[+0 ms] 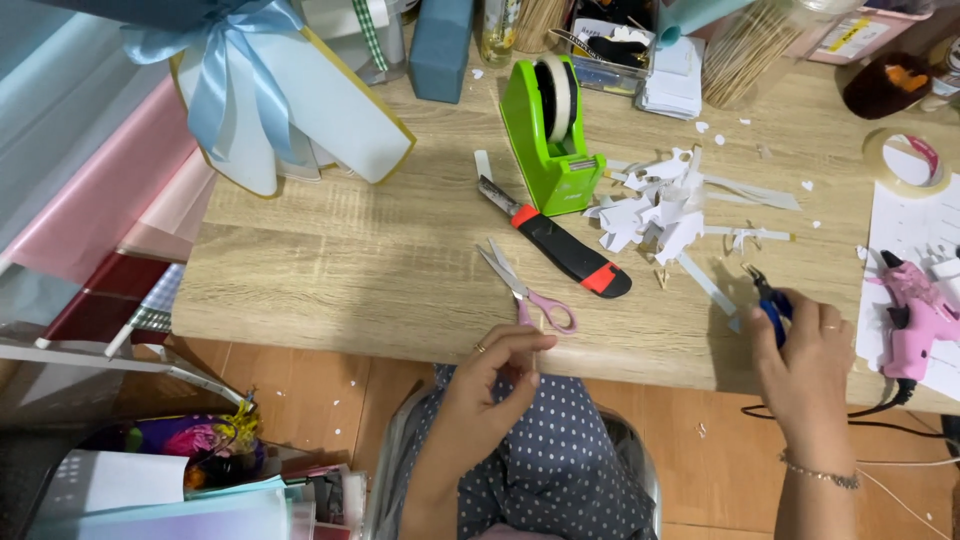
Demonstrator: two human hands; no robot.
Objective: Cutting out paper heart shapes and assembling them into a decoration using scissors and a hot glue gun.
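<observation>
- Pliers point(771, 303) with blue handles sit mostly buried in the right hand point(808, 362); only the dark tip and a bit of blue grip show above the fingers, so their jaws are hard to make out.
- Right hand is clamped around those handles, at the near edge of the worktop point(350, 270), just left of the pink glue gun point(915, 310), whose body is cut off by the picture's right side.
- Left hand point(490, 385) hovers over the lap, below the worktop edge, thumb and fingertips pinched together; it may hold something very thin, but nothing can be made out between them.
- Pink-handled scissors point(525, 290) lie flat on the worktop just above the left hand, apart from it, blades pointing away to the upper left.
- Utility knife point(556, 241), black with red ends, lies slanted just beside the scissors, between them and the green tape dispenser point(550, 135).
- White paper scraps point(660, 205) lie heaped right of the dispenser, with loose strips reaching down toward the pliers' tip.
- Tape roll point(905, 160) lies flat near the far right.
- Wrapped bouquet with a pale blue ribbon point(215, 70) is cropped at the top left.
</observation>
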